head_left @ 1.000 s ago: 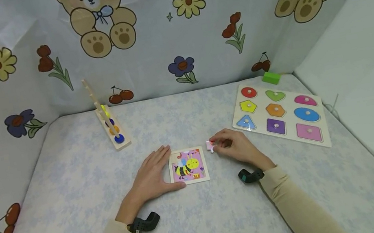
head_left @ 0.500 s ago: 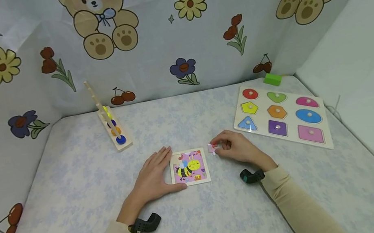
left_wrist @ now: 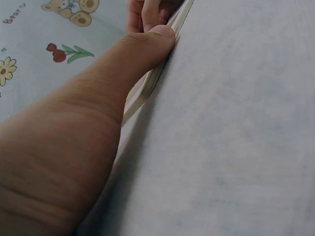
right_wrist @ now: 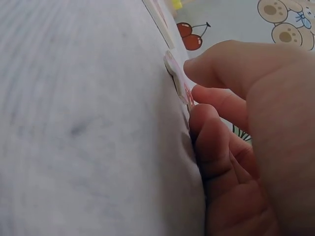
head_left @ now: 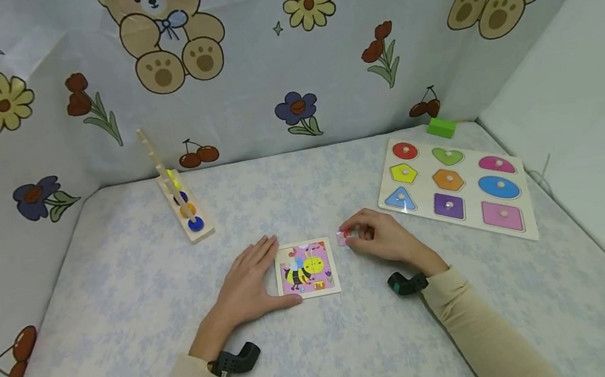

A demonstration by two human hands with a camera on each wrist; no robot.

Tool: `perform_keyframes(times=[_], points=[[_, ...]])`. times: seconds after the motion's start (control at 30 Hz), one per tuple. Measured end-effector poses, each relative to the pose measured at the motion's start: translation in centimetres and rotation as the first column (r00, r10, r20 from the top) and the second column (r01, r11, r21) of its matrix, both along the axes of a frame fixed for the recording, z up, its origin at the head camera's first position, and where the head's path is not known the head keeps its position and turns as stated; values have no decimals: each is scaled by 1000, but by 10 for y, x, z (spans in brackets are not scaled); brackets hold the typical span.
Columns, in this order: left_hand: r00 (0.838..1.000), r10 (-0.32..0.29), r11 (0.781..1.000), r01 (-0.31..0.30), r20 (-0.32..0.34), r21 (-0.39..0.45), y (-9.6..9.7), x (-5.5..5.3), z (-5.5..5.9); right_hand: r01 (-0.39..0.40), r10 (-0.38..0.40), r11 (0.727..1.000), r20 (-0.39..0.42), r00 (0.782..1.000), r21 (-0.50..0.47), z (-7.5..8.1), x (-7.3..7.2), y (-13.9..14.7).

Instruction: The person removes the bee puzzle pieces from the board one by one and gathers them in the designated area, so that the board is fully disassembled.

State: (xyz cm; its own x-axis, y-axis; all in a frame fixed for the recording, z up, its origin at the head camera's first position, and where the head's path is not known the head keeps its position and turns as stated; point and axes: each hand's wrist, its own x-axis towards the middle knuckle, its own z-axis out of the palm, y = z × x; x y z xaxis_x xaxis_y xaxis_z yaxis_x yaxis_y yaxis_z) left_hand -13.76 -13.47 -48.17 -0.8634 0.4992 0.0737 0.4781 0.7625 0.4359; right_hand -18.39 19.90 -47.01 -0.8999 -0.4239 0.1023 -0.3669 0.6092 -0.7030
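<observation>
A small square bee puzzle in a wooden frame (head_left: 335, 270) lies on the table between the hands, bare wood showing at its upper left corner. My left hand (head_left: 244, 288) rests along its left side, fingers straight, the thumb on the lower edge and the fingertips at the top corner. Just right of the frame, my right hand (head_left: 379, 235) holds a small pink puzzle piece (head_left: 342, 238) with red on it, between thumb and bent fingers. The right wrist view shows that piece (right_wrist: 177, 78) close over the tabletop, its far end partly hidden by the fingers.
A white shape-peg board (head_left: 469, 214) with colourful knobbed pieces lies at the right, a green block (head_left: 440, 128) behind it. At the back left stands a wooden stacking toy (head_left: 202, 234) with coloured beads. A printed cloth (head_left: 239, 59) hangs behind the table.
The pink piece in my right hand has tipped flatter, staying nearly in place. My left hand and the bee puzzle keep their places; the head view shifts slightly.
</observation>
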Motion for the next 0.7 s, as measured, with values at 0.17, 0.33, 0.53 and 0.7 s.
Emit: perform_keyframes(times=[0.17,0.33,0.53,0.7], points=[[1000,-2,1000,2,-4,4,0,0,0,29,-29,1000,-5,1000,2,-2,0,-1],[1000,3,1000,-3,-1,-1,0,1,0,56,-56,998,-26,998,-24,-4,0,-4],[1000,5,1000,-5,3,-3,-1,2,1,66,-69,997,-96,993,-37,-1,3,-12],[1000,6,1000,-6,8,-5,0,1,2,21,-27,999,-122,992,-47,8,5,-20]])
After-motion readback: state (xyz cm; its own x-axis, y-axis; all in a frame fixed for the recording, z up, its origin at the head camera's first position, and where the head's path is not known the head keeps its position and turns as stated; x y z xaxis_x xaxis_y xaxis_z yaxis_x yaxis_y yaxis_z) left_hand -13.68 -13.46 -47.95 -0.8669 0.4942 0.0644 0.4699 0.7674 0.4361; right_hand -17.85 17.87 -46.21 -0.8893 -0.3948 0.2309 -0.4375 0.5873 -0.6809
